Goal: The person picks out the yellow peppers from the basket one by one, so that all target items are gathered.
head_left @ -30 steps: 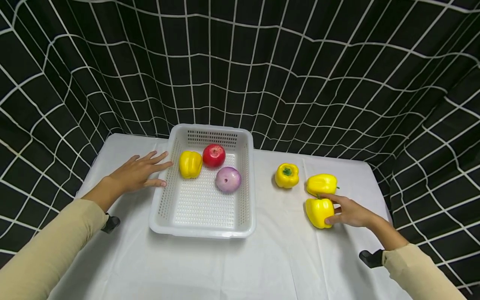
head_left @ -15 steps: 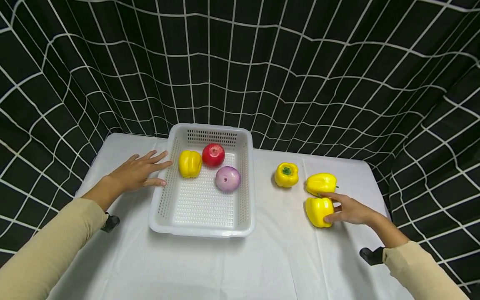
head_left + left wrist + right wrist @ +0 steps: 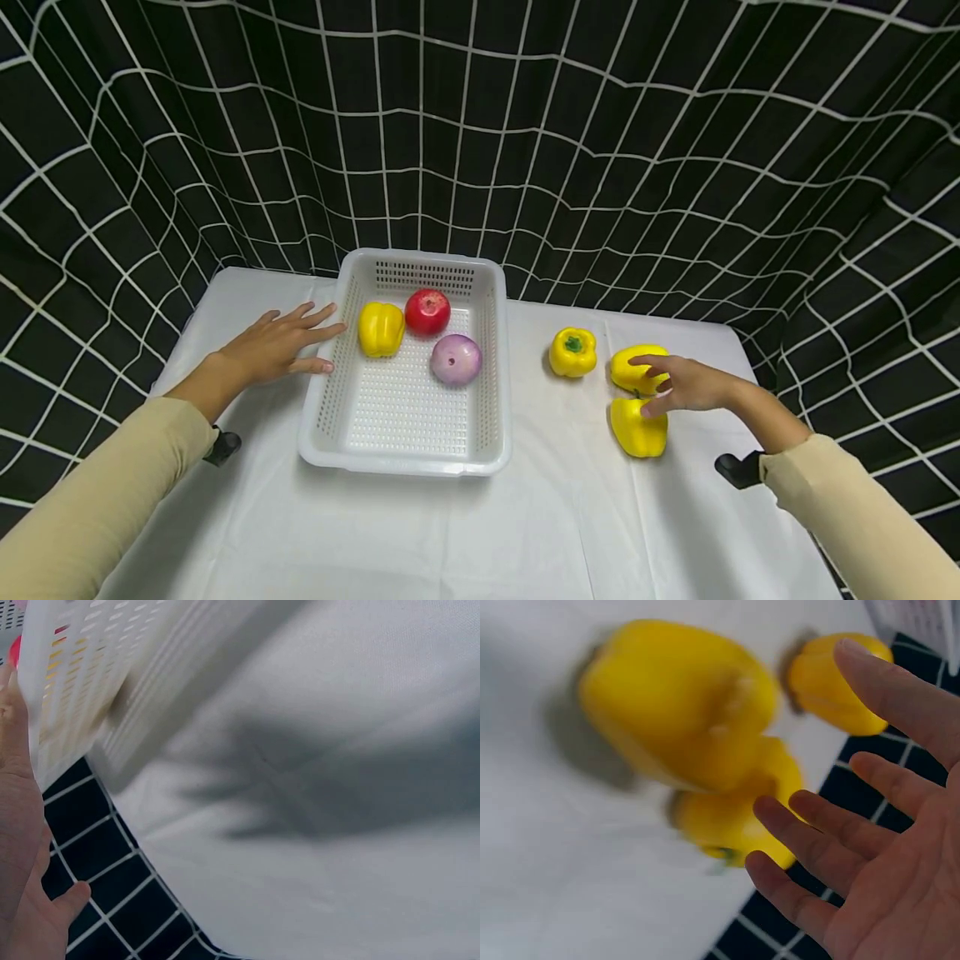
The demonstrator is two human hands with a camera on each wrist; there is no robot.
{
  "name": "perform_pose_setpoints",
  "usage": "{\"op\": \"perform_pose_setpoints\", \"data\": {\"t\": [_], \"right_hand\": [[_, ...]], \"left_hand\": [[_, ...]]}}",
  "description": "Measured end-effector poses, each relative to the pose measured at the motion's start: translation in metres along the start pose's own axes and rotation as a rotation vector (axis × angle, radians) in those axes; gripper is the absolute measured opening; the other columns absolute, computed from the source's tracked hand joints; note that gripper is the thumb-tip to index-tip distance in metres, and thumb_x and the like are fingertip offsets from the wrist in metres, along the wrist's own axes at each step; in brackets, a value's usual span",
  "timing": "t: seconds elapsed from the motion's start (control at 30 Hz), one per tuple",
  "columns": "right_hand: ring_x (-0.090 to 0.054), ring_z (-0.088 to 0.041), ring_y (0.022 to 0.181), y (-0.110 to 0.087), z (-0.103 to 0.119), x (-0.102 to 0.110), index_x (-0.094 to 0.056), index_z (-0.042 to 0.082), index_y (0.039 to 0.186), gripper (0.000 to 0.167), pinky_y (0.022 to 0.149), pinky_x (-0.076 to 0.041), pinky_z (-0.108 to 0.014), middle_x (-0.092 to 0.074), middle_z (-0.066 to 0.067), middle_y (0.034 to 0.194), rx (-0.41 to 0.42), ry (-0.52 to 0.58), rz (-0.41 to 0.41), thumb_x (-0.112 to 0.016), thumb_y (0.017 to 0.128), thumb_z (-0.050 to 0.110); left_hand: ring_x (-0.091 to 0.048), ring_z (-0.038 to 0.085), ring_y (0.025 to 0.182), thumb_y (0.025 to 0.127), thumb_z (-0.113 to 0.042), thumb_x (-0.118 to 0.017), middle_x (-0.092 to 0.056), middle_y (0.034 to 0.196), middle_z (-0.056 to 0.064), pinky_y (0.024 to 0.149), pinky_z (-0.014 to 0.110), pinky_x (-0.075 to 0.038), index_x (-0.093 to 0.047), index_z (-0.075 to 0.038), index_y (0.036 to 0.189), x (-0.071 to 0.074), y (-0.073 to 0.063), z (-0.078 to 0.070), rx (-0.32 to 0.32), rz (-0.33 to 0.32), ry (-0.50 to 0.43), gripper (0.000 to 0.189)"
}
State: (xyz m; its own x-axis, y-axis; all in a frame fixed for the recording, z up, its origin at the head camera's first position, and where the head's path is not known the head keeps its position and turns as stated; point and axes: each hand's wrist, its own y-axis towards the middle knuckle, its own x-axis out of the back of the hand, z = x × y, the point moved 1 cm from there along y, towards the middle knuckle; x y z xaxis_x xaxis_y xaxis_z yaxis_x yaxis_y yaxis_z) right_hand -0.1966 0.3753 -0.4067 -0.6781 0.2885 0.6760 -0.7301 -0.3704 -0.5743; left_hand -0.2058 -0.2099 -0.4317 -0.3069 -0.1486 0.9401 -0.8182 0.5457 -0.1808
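My left hand (image 3: 277, 346) lies with fingers spread at the left rim of a white plastic basket (image 3: 405, 463), fingertips right at the edge. Inside the basket sit a yellow bell pepper (image 3: 381, 330), a red round fruit (image 3: 427, 312) and a purple onion (image 3: 456, 360). My right hand (image 3: 693, 385) hovers over two yellow bell peppers on the right, holding nothing, its fingers parted. It partly covers the back pepper (image 3: 628, 367); the front pepper (image 3: 637, 429) stands nearer me. In the right wrist view the palm and loose fingers (image 3: 810, 847) show beside these peppers.
A third yellow bell pepper (image 3: 573, 352), green stem up, stands between the basket and the right-hand pair. A white cloth (image 3: 525, 533) covers the table. Black curtains with a white grid (image 3: 450, 125) hang behind and at both sides.
My right hand has let go of the front yellow bell pepper and moved up and away from me, over the back pepper. The left hand and basket have stayed put.
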Motion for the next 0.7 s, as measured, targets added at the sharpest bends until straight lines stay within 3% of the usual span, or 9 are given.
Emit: {"op": "perform_pose_setpoints", "data": {"t": [0.17, 0.47, 0.7], "right_hand": [[-0.049, -0.055, 0.124, 0.008, 0.030, 0.018, -0.031, 0.001, 0.152, 0.090, 0.092, -0.052, -0.061, -0.039, -0.039, 0.143, 0.027, -0.046, -0.003, -0.080, 0.084, 0.033], [-0.052, -0.051, 0.125, 0.026, 0.078, 0.040, -0.033, 0.003, 0.152, 0.085, 0.095, -0.049, -0.061, -0.040, -0.035, 0.146, 0.115, -0.108, -0.090, -0.080, 0.086, 0.027], [-0.050, -0.049, 0.127, 0.046, 0.115, 0.049, -0.033, 0.002, 0.153, 0.086, 0.097, -0.049, -0.060, -0.039, -0.033, 0.148, 0.166, -0.162, -0.148, -0.081, 0.085, 0.022]], "left_hand": [[-0.014, 0.045, 0.149, 0.094, -0.051, -0.062, -0.022, 0.164, 0.012, 0.112, 0.072, -0.014, -0.040, -0.020, 0.154, 0.000, 0.000, -0.001, 0.003, -0.001, -0.001, 0.071], [-0.016, 0.046, 0.148, 0.094, -0.045, -0.064, -0.023, 0.163, 0.013, 0.112, 0.073, -0.015, -0.040, -0.020, 0.153, 0.000, -0.001, 0.000, -0.002, -0.010, 0.002, 0.069], [-0.015, 0.045, 0.149, 0.093, -0.053, -0.061, -0.022, 0.164, 0.012, 0.112, 0.073, -0.014, -0.040, -0.021, 0.154, -0.001, 0.000, 0.001, 0.003, -0.007, -0.004, 0.072]]}}
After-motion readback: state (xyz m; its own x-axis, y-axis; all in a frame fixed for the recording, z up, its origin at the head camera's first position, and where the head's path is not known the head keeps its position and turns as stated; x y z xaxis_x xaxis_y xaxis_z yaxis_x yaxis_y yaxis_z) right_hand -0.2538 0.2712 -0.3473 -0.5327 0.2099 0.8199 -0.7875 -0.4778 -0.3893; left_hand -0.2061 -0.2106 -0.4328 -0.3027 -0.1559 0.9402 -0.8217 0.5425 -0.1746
